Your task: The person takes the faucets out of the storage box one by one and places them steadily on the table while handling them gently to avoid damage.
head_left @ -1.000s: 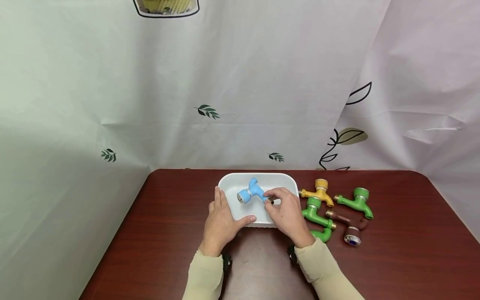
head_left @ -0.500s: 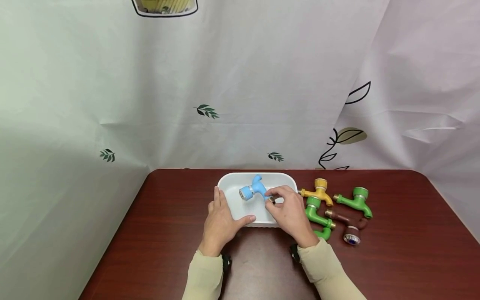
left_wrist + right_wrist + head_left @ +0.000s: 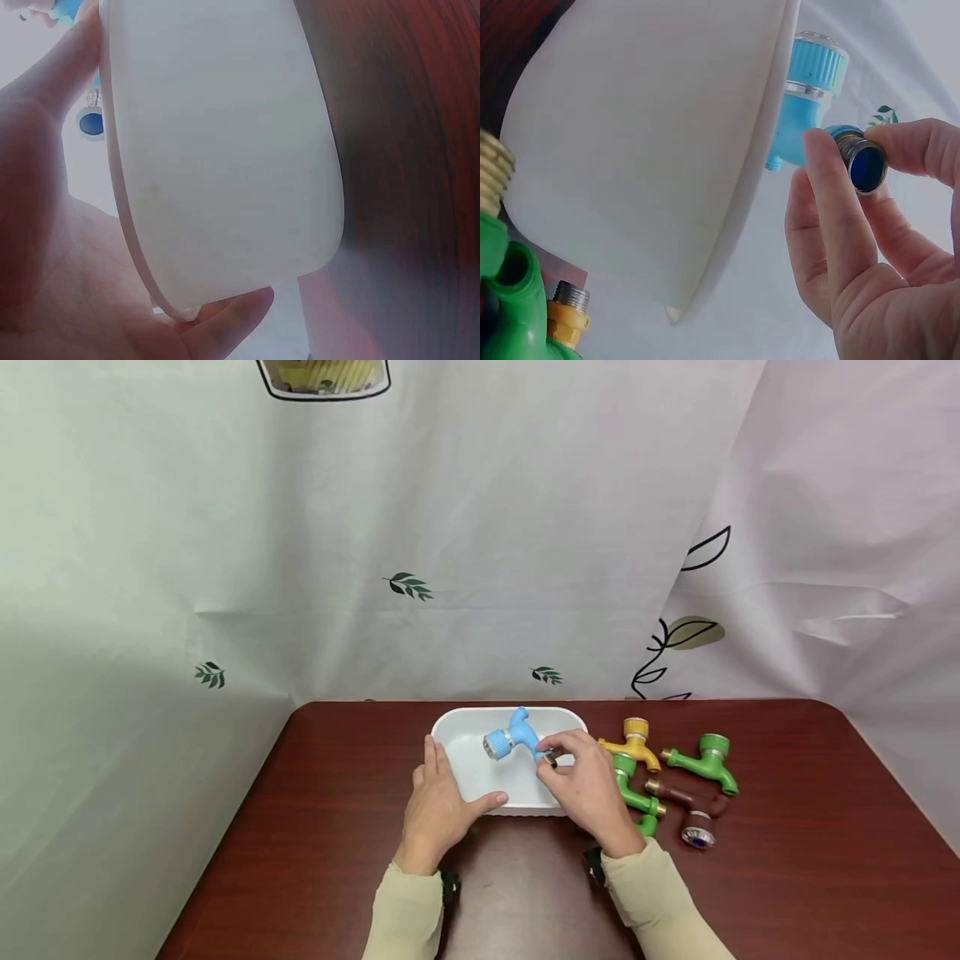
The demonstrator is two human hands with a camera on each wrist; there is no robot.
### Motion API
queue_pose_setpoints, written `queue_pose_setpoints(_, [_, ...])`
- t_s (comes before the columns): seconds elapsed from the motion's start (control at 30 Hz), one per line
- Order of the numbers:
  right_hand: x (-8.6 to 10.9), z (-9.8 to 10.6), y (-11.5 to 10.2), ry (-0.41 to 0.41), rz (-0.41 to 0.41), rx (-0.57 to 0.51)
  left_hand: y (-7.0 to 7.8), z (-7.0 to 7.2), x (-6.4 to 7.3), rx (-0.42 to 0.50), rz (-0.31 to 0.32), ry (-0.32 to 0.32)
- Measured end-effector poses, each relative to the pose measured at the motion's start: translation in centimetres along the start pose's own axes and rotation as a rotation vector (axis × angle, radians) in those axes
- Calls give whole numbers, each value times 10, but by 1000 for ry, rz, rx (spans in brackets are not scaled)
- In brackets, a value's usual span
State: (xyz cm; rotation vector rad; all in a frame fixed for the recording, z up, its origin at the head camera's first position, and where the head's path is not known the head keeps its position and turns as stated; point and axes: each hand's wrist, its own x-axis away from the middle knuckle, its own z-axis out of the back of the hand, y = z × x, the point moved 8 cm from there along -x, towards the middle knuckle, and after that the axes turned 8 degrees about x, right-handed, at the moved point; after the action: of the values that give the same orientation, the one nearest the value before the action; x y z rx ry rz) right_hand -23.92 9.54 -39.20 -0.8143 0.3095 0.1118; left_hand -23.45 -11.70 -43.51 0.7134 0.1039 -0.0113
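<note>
In the head view, a light-blue tap (image 3: 521, 735) with a ribbed round knob is held tilted over the white plastic tray (image 3: 468, 781). My right hand (image 3: 592, 785) pinches it by its threaded metal inlet end between thumb and fingers; the right wrist view shows the dark round opening of that inlet (image 3: 868, 169). At the tray's near left corner rests my left hand (image 3: 435, 814), fingers straight along the outer left side and thumb stretched over the front rim. The left wrist view has the tray's outer wall (image 3: 225, 150) filling its middle.
Right of the tray lie a yellow tap (image 3: 633, 747), a green tap (image 3: 708, 764), a brown tap (image 3: 693, 814) and another green tap (image 3: 633, 793), partly behind my right hand. The dark red table (image 3: 337, 793) ends at a pale patterned sheet (image 3: 480, 527).
My right hand has moved slightly right with the blue tap, whose knob has also shifted right and up. The left hand stays at the tray corner.
</note>
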Motion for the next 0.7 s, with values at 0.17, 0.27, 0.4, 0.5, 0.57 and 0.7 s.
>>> queue_pose_setpoints(0.17, [0,0,-1,-6,3,1,0,1,1,5,3,-4])
queue_pose_setpoints(0.27, [1,1,0,-9,-3,-6,0,0,1,11,5,-6])
queue_pose_setpoints(0.4, [2,3,1,-12,-16,-22,-1,-1,1,6,8,-9])
queue_pose_setpoints(0.5, [3,5,2,-14,-20,-17,-1,0,1,2,8,-7])
queue_pose_setpoints(0.57, [4,6,2,-15,-18,-8,-1,0,1,1,9,-6])
queue_pose_setpoints(0.7, [7,8,3,-17,-17,-5,-1,0,0,-2,4,-3])
